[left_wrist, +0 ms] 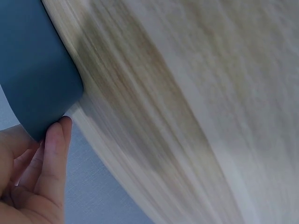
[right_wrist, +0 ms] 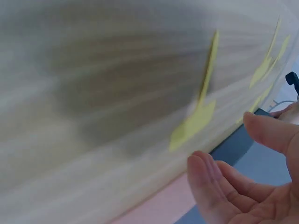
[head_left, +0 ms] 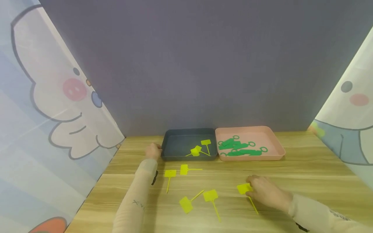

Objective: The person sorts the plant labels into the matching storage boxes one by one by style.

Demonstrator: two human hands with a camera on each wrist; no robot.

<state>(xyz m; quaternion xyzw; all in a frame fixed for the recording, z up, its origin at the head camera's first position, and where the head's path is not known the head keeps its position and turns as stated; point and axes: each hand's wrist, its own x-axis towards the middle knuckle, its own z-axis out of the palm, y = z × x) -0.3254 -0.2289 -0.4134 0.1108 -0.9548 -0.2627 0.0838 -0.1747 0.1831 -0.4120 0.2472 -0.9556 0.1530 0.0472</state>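
Note:
My left hand (head_left: 153,151) holds the left edge of a dark blue tray (head_left: 186,132). In the left wrist view its thumb and fingers meet at the corner of the tray (left_wrist: 39,74). Over the right side of the table, my right hand (head_left: 266,191) is beside a yellow plant label (head_left: 244,188) with a flat head and thin stem. The right wrist view shows that label (right_wrist: 194,126) lying on the wood, the thumb and fingers spread apart just past its head with nothing between them. Several more yellow labels (head_left: 210,195) lie nearer the middle.
Inside the dark tray are a few yellow labels (head_left: 205,142). A pink tray (head_left: 271,142) adjoins it on the right, holding several green ring-ended tags (head_left: 250,152). Behind both trays rises a grey wall (head_left: 186,71); cartoon-printed panels (head_left: 52,97) flank the wooden table (head_left: 309,168).

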